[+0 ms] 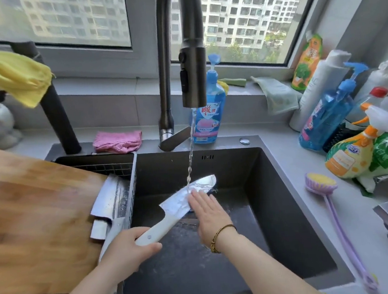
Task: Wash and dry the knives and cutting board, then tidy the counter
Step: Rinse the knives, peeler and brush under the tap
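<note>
Knife [177,203] w/ white handle is held over the sink [287,209], blade angled up under the water stream [190,161] from the tap [192,53] so the flow sheets down the steel. Left hand [129,248] is wrapped round the handle to steady it, while right hand [209,212] lies flat, fingers straight, on the blade face, prob. rubbing it clean w/ skin kept off the edge. Cutting board [30,219] rests at left, its corner over the drain rack [130,168] where other blades [113,205] lie, apparently parked close for their turn; yellow cloth [10,73] hangs at far left, likely for drying.
</note>
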